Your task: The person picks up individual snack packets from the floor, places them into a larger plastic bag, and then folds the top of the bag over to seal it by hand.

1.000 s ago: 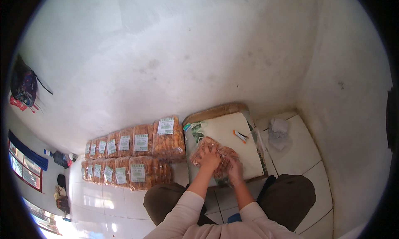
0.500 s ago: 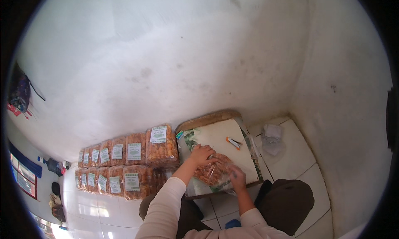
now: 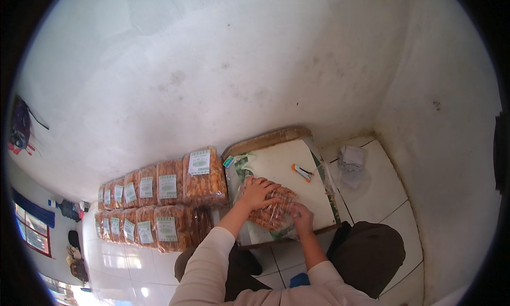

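A clear plastic bag of orange-brown snacks (image 3: 273, 213) lies on a low white board (image 3: 289, 173) in front of me. My left hand (image 3: 257, 193) presses flat on the bag's far left part, fingers spread. My right hand (image 3: 302, 218) pinches the bag's near right edge. A small orange and white tool (image 3: 302, 171) rests on the board beyond the bag, untouched.
Two rows of filled, labelled snack bags (image 3: 159, 197) line the tiled floor to my left against the white wall. A crumpled clear plastic bag (image 3: 350, 160) lies in the right corner. My knees (image 3: 366, 255) flank the board's near edge.
The view has tilted. The snack bag has shifted toward the board's near edge, my left hand has moved on top of it, and my right hand now holds its near edge.
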The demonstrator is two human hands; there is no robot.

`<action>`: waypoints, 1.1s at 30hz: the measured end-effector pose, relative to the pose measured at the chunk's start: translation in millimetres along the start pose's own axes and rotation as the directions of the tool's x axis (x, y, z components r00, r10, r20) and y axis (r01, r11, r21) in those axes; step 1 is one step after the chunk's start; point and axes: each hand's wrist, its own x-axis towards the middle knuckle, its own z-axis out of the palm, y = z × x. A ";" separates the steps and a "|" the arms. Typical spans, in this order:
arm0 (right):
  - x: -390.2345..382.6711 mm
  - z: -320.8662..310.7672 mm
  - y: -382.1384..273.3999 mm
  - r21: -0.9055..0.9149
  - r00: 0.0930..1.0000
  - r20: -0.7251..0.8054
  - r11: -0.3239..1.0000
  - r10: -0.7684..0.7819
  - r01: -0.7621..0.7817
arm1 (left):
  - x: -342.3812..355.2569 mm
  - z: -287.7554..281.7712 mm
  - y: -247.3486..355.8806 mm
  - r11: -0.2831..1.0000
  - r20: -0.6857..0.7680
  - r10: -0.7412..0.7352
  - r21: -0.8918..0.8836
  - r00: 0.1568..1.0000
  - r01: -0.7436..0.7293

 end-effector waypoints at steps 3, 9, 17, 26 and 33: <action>4.3 0.4 -12.5 -0.067 0.965 0.057 0.963 -0.257 0.260 | 1.2 0.0 -1.9 0.999 0.023 -0.039 -0.034 0.999 0.039; 5.2 7.6 -11.1 -0.131 0.956 0.025 0.947 -0.292 0.293 | 4.0 -5.3 1.0 0.992 0.145 -0.080 -0.081 0.986 0.093; 1.1 26.1 -11.1 -0.195 0.963 0.005 0.945 -0.268 0.264 | -2.0 3.3 0.4 0.991 0.079 -0.109 -0.065 0.991 0.114; 5.2 31.6 3.0 -0.171 0.915 -0.010 0.902 -0.403 0.396 | -4.2 6.8 2.3 0.994 0.002 -0.109 -0.023 0.994 0.109; 15.1 29.5 25.2 -0.253 0.932 -0.025 0.904 -0.362 0.344 | 0.2 2.7 4.7 0.985 0.037 -0.159 -0.062 0.987 0.161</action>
